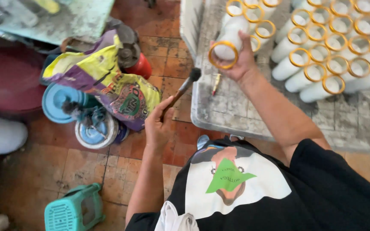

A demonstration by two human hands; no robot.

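Left hand [159, 124]: fingers closed round a brush [184, 87], off the table's [219, 115] near-left corner.
Right hand [238, 60]: fingers wrapped round a white cup [227, 45] with gold rim, above the table's left edge.
Cups [326, 51]: rows toward the far-right corner.

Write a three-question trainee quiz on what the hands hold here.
1. Which hand holds the brush?
2. True or false: the cup in the right hand has a gold rim.
3. Where do the other cups lie? A) on the floor B) in the grey tray C) on the green stool

Key
1. The left hand, held over the tiled floor.
2. True.
3. B: they lie on their sides in rows in the tray.
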